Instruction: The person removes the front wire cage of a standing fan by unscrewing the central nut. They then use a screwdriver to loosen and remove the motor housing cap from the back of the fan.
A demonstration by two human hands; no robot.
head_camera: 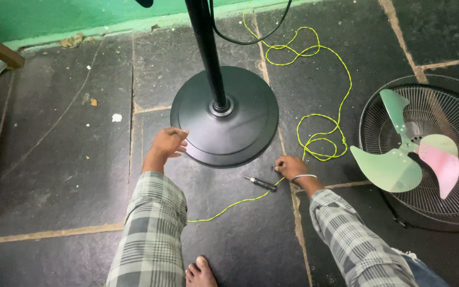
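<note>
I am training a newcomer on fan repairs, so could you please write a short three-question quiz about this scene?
1. True or false: the left hand rests on the rim of the round black fan base.
2. Which lies on the wire fan guard? A) screwdriver B) green three-blade fan blade C) yellow cord
3. What tool lies on the floor beside the right hand?

Key: 1 true; 2 B; 3 the small black-handled screwdriver, lying by the yellow cord.
</note>
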